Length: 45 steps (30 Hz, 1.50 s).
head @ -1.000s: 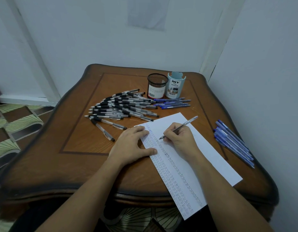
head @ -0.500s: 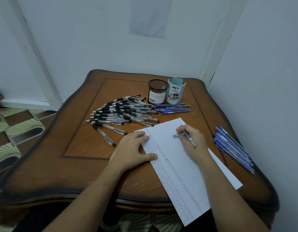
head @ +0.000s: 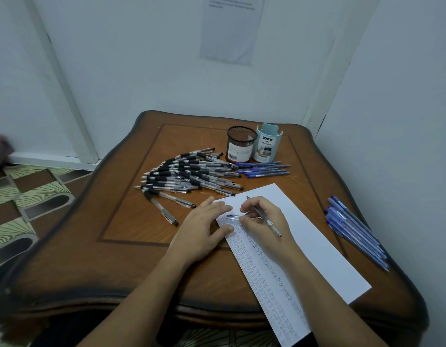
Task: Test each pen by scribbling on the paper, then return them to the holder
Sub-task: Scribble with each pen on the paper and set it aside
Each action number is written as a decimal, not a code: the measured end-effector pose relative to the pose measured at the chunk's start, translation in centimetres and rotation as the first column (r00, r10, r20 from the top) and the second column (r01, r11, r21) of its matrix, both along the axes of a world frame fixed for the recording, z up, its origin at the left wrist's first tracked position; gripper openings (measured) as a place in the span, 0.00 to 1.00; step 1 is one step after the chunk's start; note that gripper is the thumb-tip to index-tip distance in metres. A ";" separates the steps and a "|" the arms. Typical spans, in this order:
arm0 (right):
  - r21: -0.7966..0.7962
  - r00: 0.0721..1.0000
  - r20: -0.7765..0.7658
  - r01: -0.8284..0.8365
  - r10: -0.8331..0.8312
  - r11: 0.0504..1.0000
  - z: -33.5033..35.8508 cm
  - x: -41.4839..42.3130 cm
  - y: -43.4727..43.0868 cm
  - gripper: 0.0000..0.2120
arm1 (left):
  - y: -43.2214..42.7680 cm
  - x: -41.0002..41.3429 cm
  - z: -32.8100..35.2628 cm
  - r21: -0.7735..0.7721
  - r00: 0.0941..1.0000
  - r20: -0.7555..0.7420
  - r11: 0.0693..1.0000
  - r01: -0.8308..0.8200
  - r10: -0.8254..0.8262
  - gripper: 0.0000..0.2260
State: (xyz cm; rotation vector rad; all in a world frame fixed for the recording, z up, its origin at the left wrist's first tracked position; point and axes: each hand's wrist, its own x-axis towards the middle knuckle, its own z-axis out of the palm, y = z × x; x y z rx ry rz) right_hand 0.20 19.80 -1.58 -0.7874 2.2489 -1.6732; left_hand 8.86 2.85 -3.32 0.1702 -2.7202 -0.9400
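Note:
My right hand (head: 264, 221) grips a clear pen (head: 267, 220) over the white paper (head: 312, 246); the pen's tip points away from me. A small clear cap (head: 233, 217) sticks out from that hand's fingertips toward my left hand (head: 202, 229), which lies flat on the paper's scribbled left edge. At the back of the table stand two holders, a black mesh cup (head: 242, 144) and a light blue cup (head: 268, 146); no pens show above their rims. A pile of black-grip pens (head: 189, 174) lies left of them.
A few blue pens (head: 264, 169) lie in front of the holders. Several more blue pens (head: 354, 231) lie near the table's right edge, close to the wall. The wooden table (head: 131, 221) fills a corner, with walls behind and to the right.
My right hand stopped writing and turned the pen so its tip points away. The clear cap now shows at its fingertips. My left hand stayed on the paper.

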 end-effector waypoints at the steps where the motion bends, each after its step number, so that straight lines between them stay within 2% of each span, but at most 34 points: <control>1: -0.016 1.000 0.017 0.001 0.000 1.000 0.0 0.1 -0.1 0.11 | 0.0 0.0 0.1 0.014 1.000 -0.015 1.000 0.000 0.000 0.19; 6: -0.147 0.989 0.142 -0.012 0.033 0.989 -0.3 0.3 -0.6 0.13 | 0.1 0.2 0.4 0.008 0.998 -0.054 1.000 -0.026 0.026 0.12; 9: -0.245 0.963 0.266 0.038 0.030 0.969 0.1 0.2 -0.7 0.10 | 0.2 0.3 0.7 0.024 0.995 -0.075 0.998 -0.057 0.059 0.11; 11: -0.279 0.947 0.322 0.080 0.015 0.957 0.5 -0.1 -0.4 0.15 | 0.3 0.3 0.8 0.054 0.992 -0.097 0.995 -0.079 0.084 0.10; 14: -0.269 0.950 0.312 0.103 -0.015 0.958 0.6 -0.9 0.3 0.21 | 0.4 0.4 0.9 0.085 0.990 -0.096 0.992 -0.098 0.106 0.10; 18: -0.216 0.942 0.334 0.089 -0.012 0.972 0.8 -0.9 0.7 0.11 | 0.5 0.5 1.2 0.101 0.989 -0.088 0.989 -0.111 0.120 0.10; 23: -0.222 0.936 0.351 0.051 0.030 0.974 0.7 -0.9 0.6 0.12 | 0.5 0.6 1.3 0.106 0.990 -0.076 0.989 -0.107 0.115 0.10; 27: -0.226 0.928 0.361 -0.013 0.096 0.974 0.7 -0.8 0.8 0.05 | 0.5 0.5 1.4 0.097 0.991 -0.061 0.989 -0.110 0.117 0.10; 30: -0.224 0.922 0.372 -0.022 0.107 0.974 0.6 -0.6 0.8 0.04 | 0.5 0.5 1.5 0.117 0.991 -0.059 0.986 -0.115 0.122 0.10; 39: -0.102 0.972 0.225 -0.045 0.067 0.994 0.3 -0.1 0.1 0.03 | 0.5 0.4 1.7 0.279 0.979 0.011 0.939 -0.200 0.205 0.07; 42: -0.170 0.949 0.306 -0.023 0.075 0.985 0.3 -0.3 0.4 0.06 | 0.6 0.3 1.6 0.301 0.977 0.010 0.931 -0.208 0.215 0.07; 45: -0.235 0.936 0.353 0.078 0.010 0.969 0.8 -0.9 1.3 0.07 | 0.6 0.4 1.7 0.310 0.979 0.019 0.930 -0.197 0.201 0.07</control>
